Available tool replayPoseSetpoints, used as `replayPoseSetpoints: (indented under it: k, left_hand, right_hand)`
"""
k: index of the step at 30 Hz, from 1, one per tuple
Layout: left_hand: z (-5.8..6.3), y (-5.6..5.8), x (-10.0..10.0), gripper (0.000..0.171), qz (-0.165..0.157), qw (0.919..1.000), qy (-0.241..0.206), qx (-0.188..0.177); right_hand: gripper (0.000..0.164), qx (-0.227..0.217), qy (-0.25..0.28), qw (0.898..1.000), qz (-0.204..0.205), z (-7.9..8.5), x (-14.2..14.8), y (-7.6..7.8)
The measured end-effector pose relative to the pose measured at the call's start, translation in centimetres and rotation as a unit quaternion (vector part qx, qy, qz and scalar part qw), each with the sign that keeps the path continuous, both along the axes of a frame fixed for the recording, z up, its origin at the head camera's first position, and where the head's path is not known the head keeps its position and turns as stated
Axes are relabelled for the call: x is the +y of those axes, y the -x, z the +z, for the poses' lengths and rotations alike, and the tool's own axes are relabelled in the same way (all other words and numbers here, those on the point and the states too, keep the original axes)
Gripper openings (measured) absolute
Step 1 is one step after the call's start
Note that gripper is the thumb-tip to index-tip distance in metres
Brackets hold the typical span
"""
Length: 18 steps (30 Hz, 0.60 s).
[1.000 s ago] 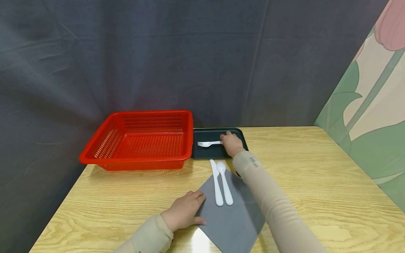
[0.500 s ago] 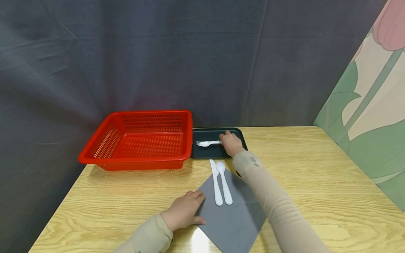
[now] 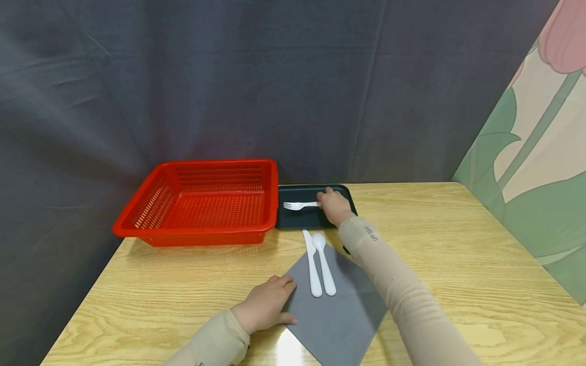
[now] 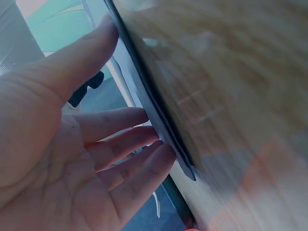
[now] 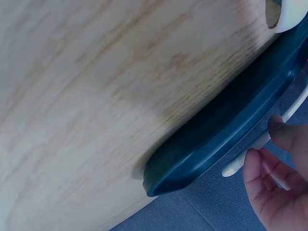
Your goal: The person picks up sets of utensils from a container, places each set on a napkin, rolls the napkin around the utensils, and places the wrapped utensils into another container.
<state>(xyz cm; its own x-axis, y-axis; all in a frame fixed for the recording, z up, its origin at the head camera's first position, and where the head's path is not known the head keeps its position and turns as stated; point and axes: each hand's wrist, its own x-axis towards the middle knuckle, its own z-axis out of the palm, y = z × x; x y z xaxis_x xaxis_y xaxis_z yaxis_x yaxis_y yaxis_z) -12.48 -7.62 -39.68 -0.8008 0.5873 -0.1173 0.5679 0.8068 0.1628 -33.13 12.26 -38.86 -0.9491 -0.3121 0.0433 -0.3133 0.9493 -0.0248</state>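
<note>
In the head view, my right hand (image 3: 335,207) is over the dark tray (image 3: 293,220), gripping a white plastic fork (image 3: 297,206) by its handle. The tines point left. The right wrist view shows thumb and fingertips pinching the fork handle (image 5: 234,166) beside the tray rim. My left hand (image 3: 264,305) rests with relaxed fingers at the left edge of a grey napkin (image 3: 341,320). In the left wrist view its fingertips touch the napkin edge (image 4: 166,127). A white knife (image 3: 314,272) and a white spoon (image 3: 327,272) lie side by side on the napkin, their upper ends reaching past its far corner.
A red perforated basket (image 3: 201,239) stands at the back left, its right side against the tray. Wood-grain tabletop (image 3: 435,244) extends to the right. A dark curtain (image 3: 256,91) hangs behind the table, and a floral panel (image 3: 545,168) is on the right.
The right hand and the fork have edged very slightly left and toward the back. The left hand, napkin, knife and spoon stay as they were.
</note>
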Motion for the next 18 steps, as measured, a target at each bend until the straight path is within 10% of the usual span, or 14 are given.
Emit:
replayPoseSetpoints:
  k: [18]
  left_hand:
    - [0.03, -0.05, 0.05, 0.072, 0.003, 1.0, 0.002, 0.003]
  right_hand:
    - [0.006, 0.01, 0.0, 1.0, 0.006, 0.42, 0.42, -0.51]
